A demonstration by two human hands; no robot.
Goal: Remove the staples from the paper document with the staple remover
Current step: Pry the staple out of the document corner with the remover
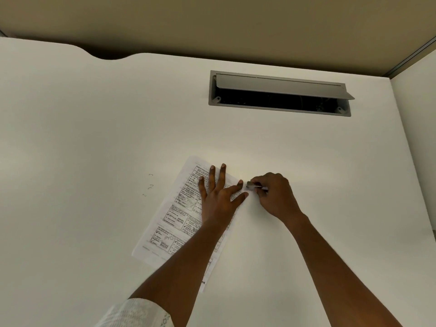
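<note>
A printed paper document [174, 223] lies tilted on the white desk [94, 126]. My left hand [219, 197] rests flat on it with the fingers spread, pressing down its upper right part. Just to the right, my right hand [274, 197] is closed around a small metal staple remover [251, 185], whose tip sits at the paper's right edge beside my left index fingertip. Loose bent staples [149, 186] lie on the desk left of the paper. The staple at the remover's tip is too small to make out.
A grey cable hatch [279, 93] with its lid raised opens into the desk at the back right. A partition wall [415, 138] stands along the desk's right side. The desk's far edge has a curved notch [111, 56].
</note>
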